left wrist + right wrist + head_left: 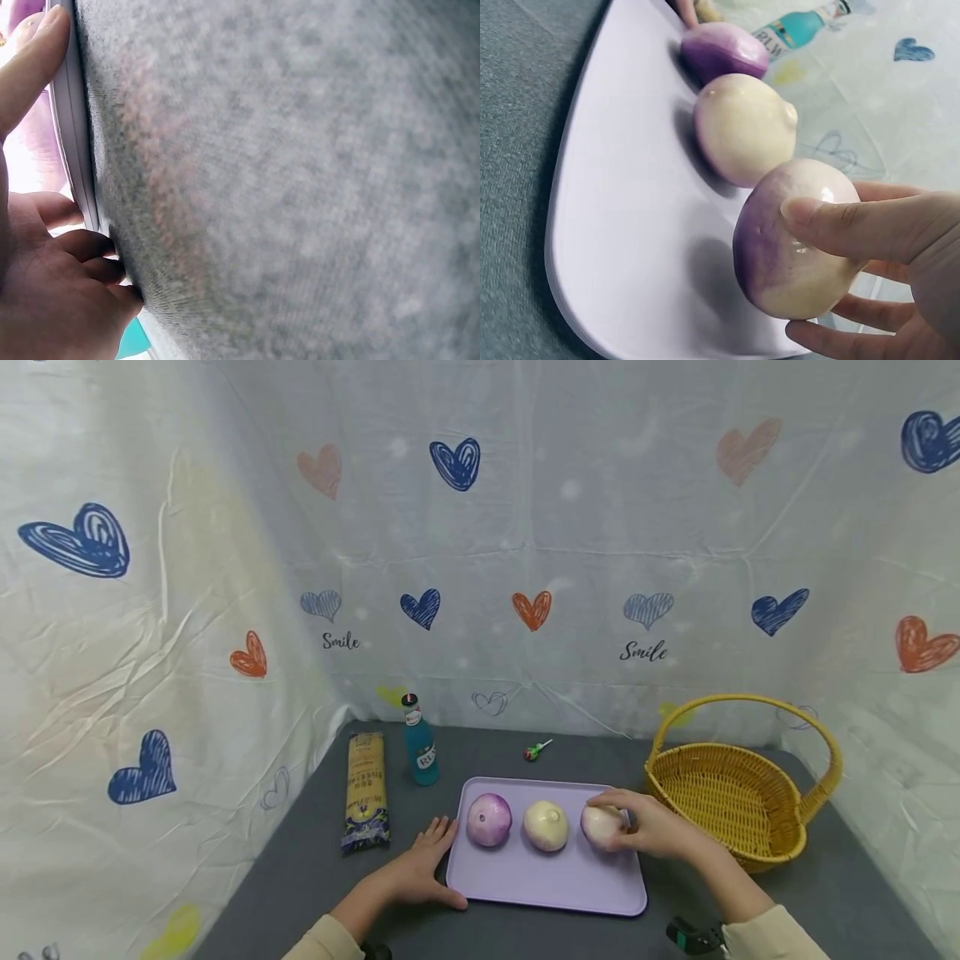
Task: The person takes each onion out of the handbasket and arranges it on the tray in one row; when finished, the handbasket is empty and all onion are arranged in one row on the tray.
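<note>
My right hand (651, 827) grips a white and purple turnip (769, 251), with the thumb on one side and the fingers round the other. This turnip is over the right part of a lilac tray (540, 889); a shadow lies on the tray beside it in the right wrist view. A cream turnip (545, 826) sits mid-tray, and a purple turnip (489, 820) sits toward the tray's left edge. With fingers spread, my left hand (415, 870) rests at the left side of the tray, its fingertips by the edge and its thumb near the front corner.
A yellow wicker basket (723, 756) with a tall handle stands right of the tray. Left of it lie a yellow packet (366, 793) and a standing blue bottle (422, 747). A small lollipop (534, 751) lies behind the tray. A heart-printed cloth (480, 527) hangs behind the grey table.
</note>
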Demonstrator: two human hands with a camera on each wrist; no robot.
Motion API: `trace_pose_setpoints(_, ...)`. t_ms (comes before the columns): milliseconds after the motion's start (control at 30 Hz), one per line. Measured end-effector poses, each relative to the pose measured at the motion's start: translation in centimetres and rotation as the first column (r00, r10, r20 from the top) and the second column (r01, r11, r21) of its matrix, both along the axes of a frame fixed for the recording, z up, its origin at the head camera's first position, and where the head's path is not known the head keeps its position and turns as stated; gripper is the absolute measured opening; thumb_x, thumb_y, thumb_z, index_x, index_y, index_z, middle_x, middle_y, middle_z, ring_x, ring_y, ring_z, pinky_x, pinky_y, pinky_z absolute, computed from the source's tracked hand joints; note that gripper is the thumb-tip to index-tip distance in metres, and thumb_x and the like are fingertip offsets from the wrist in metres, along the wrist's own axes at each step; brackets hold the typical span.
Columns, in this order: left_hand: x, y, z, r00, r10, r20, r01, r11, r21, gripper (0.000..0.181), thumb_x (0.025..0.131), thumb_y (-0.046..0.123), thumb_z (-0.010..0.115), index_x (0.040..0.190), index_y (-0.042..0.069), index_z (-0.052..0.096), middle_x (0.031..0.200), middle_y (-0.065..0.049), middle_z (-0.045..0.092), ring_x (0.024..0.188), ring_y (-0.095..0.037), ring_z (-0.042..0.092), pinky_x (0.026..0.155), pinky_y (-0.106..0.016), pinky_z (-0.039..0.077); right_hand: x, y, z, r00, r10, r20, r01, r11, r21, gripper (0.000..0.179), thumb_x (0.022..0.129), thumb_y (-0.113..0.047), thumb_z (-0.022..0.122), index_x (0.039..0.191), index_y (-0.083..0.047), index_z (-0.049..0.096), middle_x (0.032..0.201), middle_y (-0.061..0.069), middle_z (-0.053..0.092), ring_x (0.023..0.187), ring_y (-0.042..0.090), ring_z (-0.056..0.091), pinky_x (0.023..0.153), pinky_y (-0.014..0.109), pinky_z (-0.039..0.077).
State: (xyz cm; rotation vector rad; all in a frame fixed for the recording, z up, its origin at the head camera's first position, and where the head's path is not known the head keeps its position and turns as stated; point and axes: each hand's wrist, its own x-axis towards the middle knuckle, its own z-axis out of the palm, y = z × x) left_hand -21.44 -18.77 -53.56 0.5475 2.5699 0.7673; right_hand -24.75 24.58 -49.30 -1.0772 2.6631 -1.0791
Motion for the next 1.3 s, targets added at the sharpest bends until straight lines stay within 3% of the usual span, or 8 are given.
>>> trace_pose_setpoints(100,-0.04,-0.03,-0.1,1.0,0.0,-0.003,0.0,1.0,-0.004,0.123,0.073,0.06,0.084,0.162,0.008,0.017,0.168,-0.023,0.01,0.156,-0.043,0.004,0.121,-0.065,0.012,-0.11,-0.28,-0.36,1.0,-0.003,0.017,0.003,1.0,0.001,0.058,0.083,-0.023,0.084,0.134,-0.006,0.062,0.133,0.016,0.064,0.105,0.017,0.06,0.068,0.026,0.053)
trace_pose_setpoints(167,-0.05,-0.04,-0.13,1.0,0.001,-0.003,-0.001,1.0,-0.002,0.123,0.073,0.06,0.084,0.162,0.008,0.017,0.168,-0.023,0.01,0.156,-0.043,0.003,0.121,-0.065,0.012,-0.15,-0.39,-0.54,1.0,-0.016,0.013,0.016,1.0,0.018,0.057,0.084,-0.025,0.083,0.134,-0.006,0.062,0.133,0.015,0.064,0.097,0.011,0.058,0.068,0.025,0.051)
trace_pose_setpoints(233,-0.09,-0.03,-0.2,1.0,0.002,-0.003,-0.002,1.0,-0.002,0.123,0.072,0.06,0.084,0.162,0.009,0.017,0.168,-0.023,0.01,0.156,-0.043,0.003,0.121,-0.065,0.012,-0.13,-0.46,-0.62,0.999,-0.038,0.001,0.038,0.998,0.049,0.057,0.085,-0.027,0.082,0.135,-0.007,0.062,0.133,0.015,0.064,0.098,0.015,0.06,0.071,0.028,0.051)
trace_pose_setpoints(333,-0.19,0.03,-0.29,1.0,0.001,-0.002,-0.001,1.0,0.0,0.124,0.072,0.062,0.083,0.162,0.009,0.017,0.168,-0.022,0.01,0.156,-0.042,0.003,0.121,-0.065,0.012,-0.01,-0.46,-0.61,0.998,-0.064,-0.019,0.065,0.993,0.102,0.058,0.088,-0.03,0.08,0.137,-0.007,0.061,0.137,0.016,0.062,0.12,0.034,0.06,0.088,0.044,0.055)
trace_pose_setpoints(467,-0.34,0.12,-0.44,1.0,0.006,0.003,-0.006,1.0,0.006,0.124,0.071,0.063,0.083,0.162,0.01,0.018,0.168,-0.021,0.01,0.156,-0.041,0.003,0.121,-0.065,0.011,0.21,-0.48,-0.51,0.997,-0.071,-0.04,0.076,0.987,0.141,0.061,0.089,-0.03,0.079,0.14,-0.004,0.059,0.141,0.019,0.059,0.136,0.054,0.044,0.104,0.067,0.041)
trace_pose_setpoints(1067,0.18,0.14,0.19,1.0,0.006,0.002,-0.006,1.0,0.007,0.122,0.073,0.059,0.084,0.162,0.008,0.018,0.168,-0.023,0.01,0.156,-0.043,0.003,0.121,-0.066,0.012,0.76,-0.88,-0.41,0.988,-0.155,-0.012,0.154,0.969,0.191,0.071,0.086,-0.045,0.078,0.142,-0.009,0.057,0.142,0.024,0.056,0.137,0.055,0.041,0.106,0.07,0.037)
trace_pose_setpoints(1300,0.16,0.04,0.18,1.0,-0.001,-0.007,0.001,1.0,0.003,0.122,0.073,0.059,0.084,0.162,0.007,0.018,0.168,-0.023,0.01,0.156,-0.043,0.004,0.121,-0.066,0.013,0.71,-0.23,-0.17,0.988,-0.14,-0.063,0.149,0.972,0.181,0.068,0.086,-0.043,0.078,0.14,-0.007,0.059,0.14,0.023,0.057,0.135,0.052,0.046,0.106,0.067,0.04)
